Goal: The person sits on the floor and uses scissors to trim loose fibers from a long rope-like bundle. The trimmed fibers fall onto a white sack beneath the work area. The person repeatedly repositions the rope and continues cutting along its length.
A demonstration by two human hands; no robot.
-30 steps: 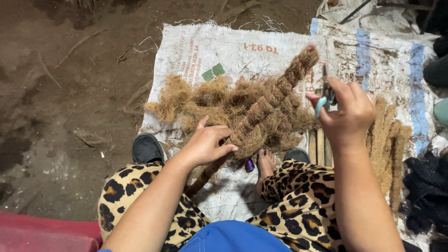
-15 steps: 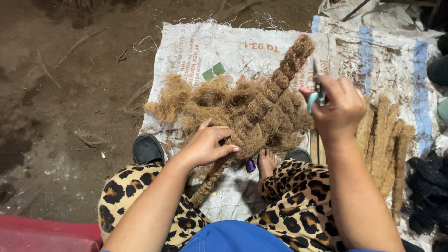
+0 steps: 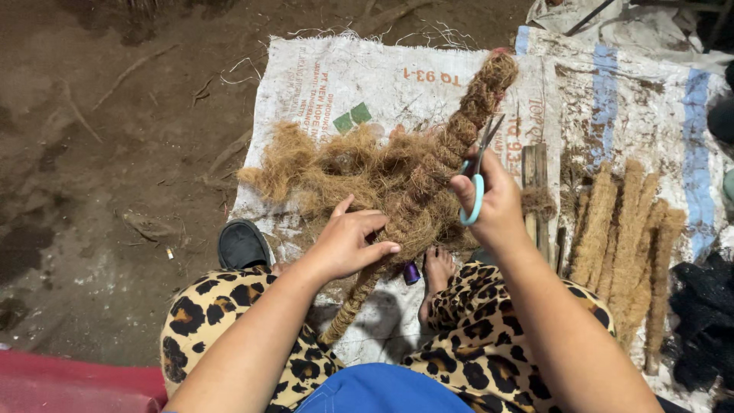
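A white woven sack (image 3: pixel 336 84) lies flat on the dirt, with red lettering and a small green logo. A blue-striped sack (image 3: pixel 650 99) lies just right.

scissors (image 3: pixel 475 177) handles hidden by fingers (image 3: pixel 466 187), black heap (image 3: pixel 699 321) cropped

Scissors (image 3: pixel 475 183) beside coir-wrapped pole (image 3: pixel 428 183)

Bare dirt floor (image 3: pixel 107 153) lies open left of the woven sack (image 3: pixel 344 76). Loose fibre pile (image 3: pixel 336 164) blocks mid-sack; finished fibre sticks (image 3: pixel 627 237) crowd the right edge, apparently against dark cloth (image 3: pixel 699 321).
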